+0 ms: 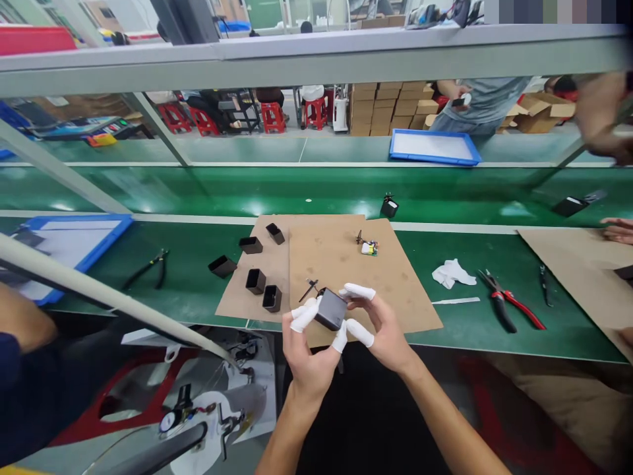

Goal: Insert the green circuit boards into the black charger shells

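Both my hands, with white finger cots on the fingertips, are over the front edge of the cardboard sheet. My left hand grips a black adapter case between its thumb and fingers. The thumb and fingertips of my right hand meet the right side of the same case. A thin black pronged piece shows just beyond my left fingers; I cannot tell whether it joins the case. Several open black cases lie to the left. Farther back on the cardboard is a small circuit board with yellow and white parts.
Brown cardboard covers the green bench. Black-handled pliers lie left; red-and-black pliers, a crumpled white cloth and small cutters lie right. A black adapter sits behind. Another person's hand is at far right.
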`<act>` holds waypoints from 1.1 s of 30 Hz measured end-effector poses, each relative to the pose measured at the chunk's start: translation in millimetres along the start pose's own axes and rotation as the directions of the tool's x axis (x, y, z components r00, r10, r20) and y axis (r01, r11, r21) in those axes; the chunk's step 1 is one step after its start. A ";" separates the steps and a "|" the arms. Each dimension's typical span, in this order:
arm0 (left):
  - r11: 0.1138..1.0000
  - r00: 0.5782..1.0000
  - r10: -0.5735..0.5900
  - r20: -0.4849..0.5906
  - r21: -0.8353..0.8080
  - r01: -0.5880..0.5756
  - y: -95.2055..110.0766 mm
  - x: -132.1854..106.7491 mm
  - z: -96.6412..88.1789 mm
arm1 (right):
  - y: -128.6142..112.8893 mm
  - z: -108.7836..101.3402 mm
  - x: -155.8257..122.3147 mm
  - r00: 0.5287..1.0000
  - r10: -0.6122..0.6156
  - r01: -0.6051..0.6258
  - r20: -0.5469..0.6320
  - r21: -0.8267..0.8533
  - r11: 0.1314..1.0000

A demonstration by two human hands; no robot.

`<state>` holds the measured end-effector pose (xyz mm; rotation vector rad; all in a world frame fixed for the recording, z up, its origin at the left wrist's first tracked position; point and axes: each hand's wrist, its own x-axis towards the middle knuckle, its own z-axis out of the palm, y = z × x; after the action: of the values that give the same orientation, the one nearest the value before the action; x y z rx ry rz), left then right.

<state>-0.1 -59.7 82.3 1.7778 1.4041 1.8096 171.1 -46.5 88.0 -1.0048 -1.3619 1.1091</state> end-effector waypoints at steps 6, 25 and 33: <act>0.950 0.951 0.235 0.198 0.162 -0.269 -15.7 -6.1 -15.4 | 29.5 28.7 -7.1 0.978 0.204 -0.185 -0.039 0.286 0.940; 0.994 0.980 0.005 0.197 0.110 -0.028 -70.9 -20.6 -18.0 | 53.4 47.8 27.2 0.914 0.337 -0.259 -0.228 0.313 0.914; 0.987 0.996 -0.070 0.053 0.146 0.062 -64.3 -24.9 -14.0 | 36.9 30.2 17.4 0.967 0.246 -0.223 -0.072 0.233 0.946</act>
<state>-34.6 -51.6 21.4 1.8134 1.5879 1.6480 139.0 -24.2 55.4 -1.0595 -1.0289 1.3390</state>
